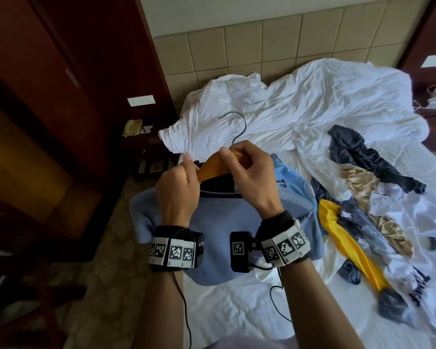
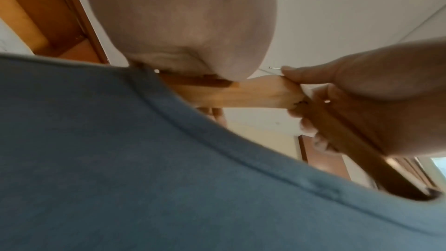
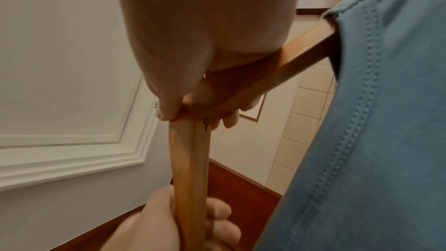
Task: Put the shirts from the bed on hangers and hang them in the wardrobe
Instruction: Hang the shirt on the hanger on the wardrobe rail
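Both hands' (image 1: 176, 187) (image 1: 247, 177) grip closed round wooden hanger (image 1: 212, 167), inside blue shirt's (image 1: 219, 212) collar edge.

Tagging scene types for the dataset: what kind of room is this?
Probably a hotel bedroom: a bed with rumpled white sheets and scattered clothes, a padded tile-pattern headboard wall, a corded telephone on the bedside stand, and dark wood wardrobe panelling alongside.

A padded beige headboard wall (image 1: 300, 39) is standing behind the bed, with a white wall strip above it. Dark red-brown wooden cabinetry (image 1: 48, 71) is filling the left side, a cream telephone (image 1: 132, 127) sitting on a low nightstand beside it. Patterned tan flooring (image 1: 103, 260) is lying below, in soft daylight.
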`<state>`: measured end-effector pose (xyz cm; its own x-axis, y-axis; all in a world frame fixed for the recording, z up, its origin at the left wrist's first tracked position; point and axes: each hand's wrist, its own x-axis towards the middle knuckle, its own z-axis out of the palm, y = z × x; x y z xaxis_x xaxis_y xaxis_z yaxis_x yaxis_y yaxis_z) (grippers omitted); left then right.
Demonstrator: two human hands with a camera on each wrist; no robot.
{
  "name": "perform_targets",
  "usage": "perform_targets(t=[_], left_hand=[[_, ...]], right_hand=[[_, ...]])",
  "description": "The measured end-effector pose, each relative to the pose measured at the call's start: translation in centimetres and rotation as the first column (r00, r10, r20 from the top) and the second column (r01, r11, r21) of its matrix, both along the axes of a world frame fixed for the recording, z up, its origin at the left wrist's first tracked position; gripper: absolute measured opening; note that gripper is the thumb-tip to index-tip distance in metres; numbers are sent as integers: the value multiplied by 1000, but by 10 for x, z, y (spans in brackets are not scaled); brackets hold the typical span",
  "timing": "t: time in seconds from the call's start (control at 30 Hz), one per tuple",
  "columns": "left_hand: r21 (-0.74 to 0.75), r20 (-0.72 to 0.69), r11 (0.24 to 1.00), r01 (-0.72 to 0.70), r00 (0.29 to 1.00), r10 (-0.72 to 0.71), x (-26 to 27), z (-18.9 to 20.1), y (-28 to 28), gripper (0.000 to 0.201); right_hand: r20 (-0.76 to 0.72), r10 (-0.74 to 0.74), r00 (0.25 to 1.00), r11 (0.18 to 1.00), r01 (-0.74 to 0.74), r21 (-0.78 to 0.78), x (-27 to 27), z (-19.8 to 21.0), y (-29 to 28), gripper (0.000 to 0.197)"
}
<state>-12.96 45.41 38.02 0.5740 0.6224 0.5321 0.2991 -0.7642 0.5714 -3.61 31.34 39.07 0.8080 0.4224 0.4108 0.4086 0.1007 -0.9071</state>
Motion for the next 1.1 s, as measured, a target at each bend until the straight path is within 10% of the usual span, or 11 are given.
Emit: perform_targets(t=[0.5, 0.73, 1.1], left_hand=[[45, -211, 993, 112, 972, -100, -47, -2, 70, 84], [275, -146, 856, 437, 899, -412, -51, 20, 64, 31], [525, -348, 795, 304, 929, -125, -126, 53, 41, 29]], right_hand=[[-31, -123, 992, 992, 123, -5, -8, 18, 8, 24], [-74, -122, 990, 992, 119, -42, -22, 27, 22, 26], [-106, 196, 975, 921, -220, -320, -98, 56, -17, 23]])
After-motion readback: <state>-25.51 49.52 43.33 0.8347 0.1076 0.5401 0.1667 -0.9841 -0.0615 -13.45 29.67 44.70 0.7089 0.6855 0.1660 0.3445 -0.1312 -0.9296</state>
